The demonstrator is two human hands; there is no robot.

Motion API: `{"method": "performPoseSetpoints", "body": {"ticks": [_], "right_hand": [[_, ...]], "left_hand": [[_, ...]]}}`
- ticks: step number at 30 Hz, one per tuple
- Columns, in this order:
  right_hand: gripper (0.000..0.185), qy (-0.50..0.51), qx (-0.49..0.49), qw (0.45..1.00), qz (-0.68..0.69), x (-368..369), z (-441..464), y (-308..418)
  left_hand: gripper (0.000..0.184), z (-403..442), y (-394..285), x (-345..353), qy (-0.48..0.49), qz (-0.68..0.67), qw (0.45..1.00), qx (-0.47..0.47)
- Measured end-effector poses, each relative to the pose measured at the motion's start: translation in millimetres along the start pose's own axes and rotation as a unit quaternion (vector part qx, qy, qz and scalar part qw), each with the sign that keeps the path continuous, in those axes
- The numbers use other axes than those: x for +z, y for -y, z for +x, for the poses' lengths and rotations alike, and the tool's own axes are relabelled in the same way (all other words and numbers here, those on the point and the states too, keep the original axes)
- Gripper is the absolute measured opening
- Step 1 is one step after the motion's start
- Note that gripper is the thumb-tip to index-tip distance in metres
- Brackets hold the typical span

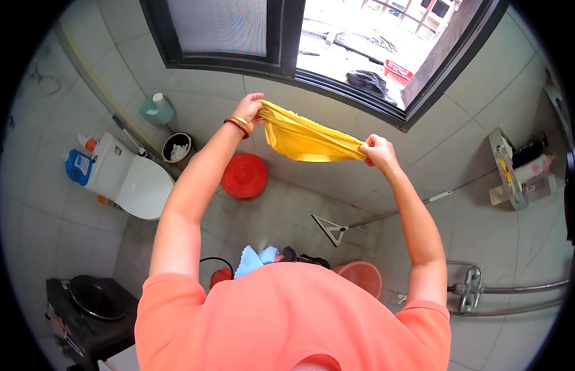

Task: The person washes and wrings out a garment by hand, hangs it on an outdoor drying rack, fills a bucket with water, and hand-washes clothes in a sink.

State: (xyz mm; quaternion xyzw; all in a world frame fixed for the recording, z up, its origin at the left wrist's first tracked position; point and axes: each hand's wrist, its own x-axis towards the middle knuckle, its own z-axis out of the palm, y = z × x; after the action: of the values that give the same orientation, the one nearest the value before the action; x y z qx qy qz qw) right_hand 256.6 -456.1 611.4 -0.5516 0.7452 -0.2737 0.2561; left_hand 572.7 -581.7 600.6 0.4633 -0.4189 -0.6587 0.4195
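While taut above, yellow cloth [309, 137] between both hands' fingers [367, 148].

Pale, large-format tiles line the walls [448, 139] of a bathroom with a grey tiled floor [281, 213]. Strong daylight enters through the clear side of a dark-framed window [284, 43]. A white toilet [145, 188] stands at left, a dark unit [92, 331] nearer; on the right wall are a shelf [511, 167] and metal shower mixer [470, 290].
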Motion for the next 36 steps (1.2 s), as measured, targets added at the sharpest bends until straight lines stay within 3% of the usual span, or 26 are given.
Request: {"method": "performPoseSetpoints", "body": {"ticks": [2,5,6,7,8,9,11,12,15,17,19,20,24,27,31,33,36], "right_hand": [[0.014,-0.018,0.008,1.000,0.000,1.4,-0.2,3.5],[0.016,-0.090,-0.066,0.994,-0.006,0.0,5.5,-6.7],[0.017,-0.113,-0.063,0.991,0.042,-4.5,6.6,-8.0],[0.018,-0.137,-0.062,0.985,0.090,-11.6,0.6,-0.4],[0.019,-0.159,-0.061,0.976,0.137,-18.3,-3.4,3.9],[0.019,-0.139,-0.065,0.985,0.079,-21.0,-1.2,-2.4],[0.019,-0.096,-0.065,0.993,-0.030,-18.6,1.0,-16.1],[0.019,-0.090,-0.053,0.995,-0.001,-21.9,-2.2,-16.1],[0.019,-0.137,-0.079,0.984,0.077,-43.8,-12.4,2.7],[0.020,-0.113,-0.124,0.985,-0.033,-37.5,-10.3,-6.5],[0.021,-0.118,-0.180,0.971,-0.106,-35.9,-3.8,-10.5],[0.021,-0.123,-0.144,0.982,-0.019,-44.7,-7.9,3.3],[0.020,-0.101,-0.108,0.989,0.024,-47.6,-4.7,16.2],[0.018,-0.131,-0.122,0.980,0.083,-48.0,11.8,10.0],[0.018,-0.096,-0.106,0.967,0.213,-57.1,7.5,23.9],[0.016,-0.041,-0.112,0.959,0.256,-48.3,5.7,33.4],[0.016,0.000,-0.129,0.964,0.230,-29.7,2.4,56.8]], "left_hand": [[0.039,-0.7,-3.7,4.8,0.053,-0.095,0.994,-0.017],[0.038,-5.8,-8.3,16.6,0.101,0.073,0.990,0.064],[0.036,5.2,-1.4,10.9,0.136,0.246,0.945,0.166],[0.029,0.6,-6.2,16.0,0.109,0.409,0.884,0.199],[0.025,-2.4,-0.6,15.4,0.038,0.505,0.804,0.310],[0.021,-1.2,7.0,10.9,-0.036,0.584,0.700,0.410],[0.019,11.7,8.8,-4.6,-0.017,0.598,0.711,0.369],[0.018,20.2,6.0,-8.6,-0.007,0.607,0.713,0.350],[0.013,0.0,-12.2,9.3,-0.052,0.497,0.848,0.177],[0.015,9.2,-12.4,11.4,-0.010,0.268,0.963,0.021],[0.018,1.0,-19.7,20.2,-0.019,0.110,0.994,-0.007],[0.023,-1.3,-25.2,19.6,0.026,0.041,0.998,-0.034],[0.025,-12.0,-42.5,29.2,0.111,-0.111,0.988,0.017],[0.024,-19.7,-61.3,32.6,0.197,-0.041,0.978,0.053],[0.012,9.0,-44.7,15.9,0.107,0.260,0.955,0.093],[0.012,5.2,-24.4,21.0,0.094,0.233,0.966,0.052],[0.024,-10.7,13.1,41.9,0.160,0.280,0.947,-0.010]]}}
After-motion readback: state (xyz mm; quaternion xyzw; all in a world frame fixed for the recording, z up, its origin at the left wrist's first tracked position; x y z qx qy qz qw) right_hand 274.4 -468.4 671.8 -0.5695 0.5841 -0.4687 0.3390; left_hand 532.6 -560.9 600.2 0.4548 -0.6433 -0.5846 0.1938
